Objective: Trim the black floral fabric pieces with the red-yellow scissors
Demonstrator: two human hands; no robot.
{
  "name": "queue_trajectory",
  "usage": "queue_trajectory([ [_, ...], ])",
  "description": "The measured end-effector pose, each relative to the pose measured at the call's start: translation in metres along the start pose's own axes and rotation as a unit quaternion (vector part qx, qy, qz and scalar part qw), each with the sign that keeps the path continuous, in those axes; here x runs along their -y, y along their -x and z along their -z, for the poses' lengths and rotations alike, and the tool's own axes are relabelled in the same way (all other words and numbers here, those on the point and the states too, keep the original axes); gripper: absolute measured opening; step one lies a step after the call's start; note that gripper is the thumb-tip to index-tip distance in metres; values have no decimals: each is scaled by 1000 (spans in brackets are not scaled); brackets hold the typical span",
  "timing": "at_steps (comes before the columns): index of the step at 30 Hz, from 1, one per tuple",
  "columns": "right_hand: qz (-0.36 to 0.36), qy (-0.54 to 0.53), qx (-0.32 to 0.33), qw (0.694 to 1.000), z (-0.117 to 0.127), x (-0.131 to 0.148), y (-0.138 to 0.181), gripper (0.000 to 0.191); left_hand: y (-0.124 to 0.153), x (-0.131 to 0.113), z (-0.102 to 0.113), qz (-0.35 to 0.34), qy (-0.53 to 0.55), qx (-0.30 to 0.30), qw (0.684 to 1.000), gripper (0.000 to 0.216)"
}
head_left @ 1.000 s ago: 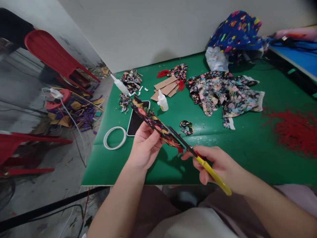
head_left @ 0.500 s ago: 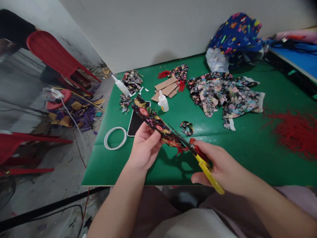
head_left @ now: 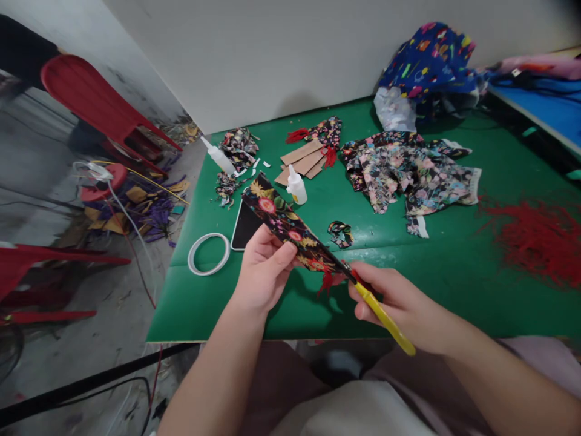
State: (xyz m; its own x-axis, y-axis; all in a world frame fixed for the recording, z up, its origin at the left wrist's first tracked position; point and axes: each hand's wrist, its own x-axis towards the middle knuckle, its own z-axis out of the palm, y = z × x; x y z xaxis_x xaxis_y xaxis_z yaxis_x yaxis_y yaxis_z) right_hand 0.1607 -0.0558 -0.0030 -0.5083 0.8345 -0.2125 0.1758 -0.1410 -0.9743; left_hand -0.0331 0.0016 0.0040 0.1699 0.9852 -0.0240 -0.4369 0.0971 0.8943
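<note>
Pinched in my left hand (head_left: 267, 266) is a black floral fabric piece (head_left: 285, 224), held slanting above the table. A red tassel (head_left: 325, 282) hangs at its lower right end. My right hand (head_left: 394, 297) is closed round a pair of scissors (head_left: 379, 315) with a yellow handle. Their blades lie along the upper right edge of the fabric and look closed together. Behind the fabric, a tablet-like device (head_left: 242, 227) with a white rim is partly hidden. A small floral scrap (head_left: 340, 234) lies on the table just beyond the blades.
On the green table (head_left: 436, 272) are a white tape ring (head_left: 209, 254), two glue bottles (head_left: 297, 186), wooden strips (head_left: 302, 160), floral cloth (head_left: 390, 166) and a red thread pile (head_left: 540, 242). Red chairs (head_left: 91, 97) and a power reel (head_left: 104, 178) stand at left.
The scissors have closed along the fabric's edge, and my right fingers have drawn together round the handles. The fabric's patterned side has turned more toward me. The view has shifted slightly.
</note>
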Motion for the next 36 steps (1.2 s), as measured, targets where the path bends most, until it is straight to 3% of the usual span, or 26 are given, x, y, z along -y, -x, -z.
queue_trajectory([
  [10, -19, -95, 14, 995, -1, -8, -1, 48, -1, -2, 0, -35, -19, -6, 999, 22],
  [16, 5, -129, 16, 992, -2, -8, -3, 57, 0, 0, -1, -9, -15, -12, 1000, 25],
  [25, 6, -201, 25, 979, -6, -25, -2, 57, 2, 4, 0, 3, -18, -3, 1000, 25],
  [36, -16, -250, 40, 967, -9, -20, -4, 54, 1, 5, -2, 22, 4, 10, 1000, 23],
])
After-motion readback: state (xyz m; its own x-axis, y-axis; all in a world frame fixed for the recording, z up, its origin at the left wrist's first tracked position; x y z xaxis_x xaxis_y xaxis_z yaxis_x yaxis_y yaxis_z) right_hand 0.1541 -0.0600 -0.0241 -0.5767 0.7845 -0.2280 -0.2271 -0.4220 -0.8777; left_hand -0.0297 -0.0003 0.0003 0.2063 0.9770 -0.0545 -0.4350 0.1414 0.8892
